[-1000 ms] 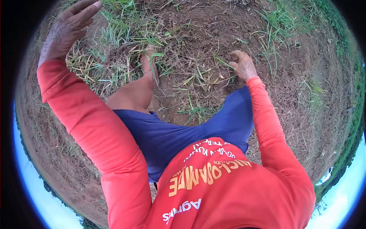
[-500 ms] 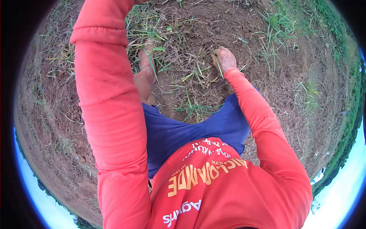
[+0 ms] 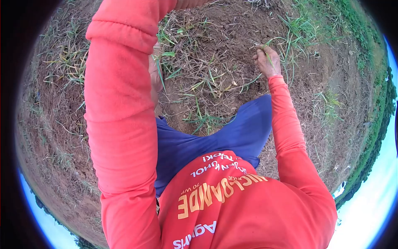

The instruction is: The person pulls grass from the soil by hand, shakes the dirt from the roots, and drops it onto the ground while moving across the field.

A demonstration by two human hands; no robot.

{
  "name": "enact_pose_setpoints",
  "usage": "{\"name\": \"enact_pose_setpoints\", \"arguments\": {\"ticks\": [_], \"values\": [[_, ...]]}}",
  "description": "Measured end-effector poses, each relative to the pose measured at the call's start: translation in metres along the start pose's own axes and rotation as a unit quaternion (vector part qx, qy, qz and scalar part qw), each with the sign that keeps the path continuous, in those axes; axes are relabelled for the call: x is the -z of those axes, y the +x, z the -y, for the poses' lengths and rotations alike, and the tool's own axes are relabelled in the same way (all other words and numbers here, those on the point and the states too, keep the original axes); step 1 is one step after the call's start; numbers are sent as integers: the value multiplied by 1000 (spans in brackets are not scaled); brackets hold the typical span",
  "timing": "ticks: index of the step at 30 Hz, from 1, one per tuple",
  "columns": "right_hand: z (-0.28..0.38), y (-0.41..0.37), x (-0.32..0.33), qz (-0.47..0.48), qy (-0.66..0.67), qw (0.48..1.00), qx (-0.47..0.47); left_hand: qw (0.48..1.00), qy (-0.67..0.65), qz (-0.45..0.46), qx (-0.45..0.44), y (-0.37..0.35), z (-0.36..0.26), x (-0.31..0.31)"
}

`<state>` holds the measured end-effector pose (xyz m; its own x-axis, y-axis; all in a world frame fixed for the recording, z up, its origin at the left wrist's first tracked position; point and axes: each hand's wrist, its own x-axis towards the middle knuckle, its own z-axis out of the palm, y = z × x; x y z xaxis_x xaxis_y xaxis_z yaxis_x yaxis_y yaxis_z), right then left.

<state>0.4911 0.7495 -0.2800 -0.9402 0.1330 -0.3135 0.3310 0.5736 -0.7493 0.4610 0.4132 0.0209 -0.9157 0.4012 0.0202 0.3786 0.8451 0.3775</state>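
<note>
My right hand (image 3: 268,62) is closed around a few green grass blades (image 3: 271,42), whose thin ends stick out past the fingers. It hovers over or rests against bare brown soil; the exact contact cannot be made out. Green grass tufts (image 3: 299,31) grow just to its right. My left arm (image 3: 120,95), in a red sleeve, reaches up to the top edge. Just a strip of my left hand or wrist (image 3: 191,3) shows there, and its fingers are cut off by the frame.
Dry cut grass (image 3: 219,83) with green shoots covers the ground between my legs. A bare foot (image 3: 155,74) is partly behind the left sleeve. Blue shorts (image 3: 207,145) cross the middle. A green field edge (image 3: 379,112) curves along the right.
My right hand has moved up and to the right, still with grass in it. My left arm has shifted slightly right, and more of its wrist shows at the top.
</note>
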Motion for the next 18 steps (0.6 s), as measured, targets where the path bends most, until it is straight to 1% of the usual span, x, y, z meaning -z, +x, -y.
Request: {"name": "enact_pose_setpoints", "arguments": {"ticks": [2, 4, 5, 8, 9, 12, 14, 16, 18], "values": [[-16, -20, -12, 69, -130, 983, 110, 1000, -2, 3, 1, -1, -2, 1], [-33, -36, -31, 115, -206, 945, 226, 1000, -1, 4, 2, -3, -3, 0], [-41, -41, -43, 117, -250, 939, 203, 1000, 0, 3, 2, -3, -4, 0], [-42, -56, -59, 79, -200, 959, 185, 1000, 0, 2, -1, -2, -8, -1], [-30, -61, -55, 114, -215, 959, 147, 1000, 1, 0, -4, 0, -9, -2], [-26, -50, -55, 175, -302, 925, 153, 1000, 4, -8, -9, 6, -10, -5], [-27, -47, -54, 150, -319, 923, 152, 1000, 13, -19, -12, 7, -8, -6], [-23, -47, -56, 122, -330, 924, 148, 1000, 7, -12, -1, 5, -7, -11], [-27, -53, -56, 133, -339, 917, 163, 999, -21, 32, 24, 7, -9, -7]]}}
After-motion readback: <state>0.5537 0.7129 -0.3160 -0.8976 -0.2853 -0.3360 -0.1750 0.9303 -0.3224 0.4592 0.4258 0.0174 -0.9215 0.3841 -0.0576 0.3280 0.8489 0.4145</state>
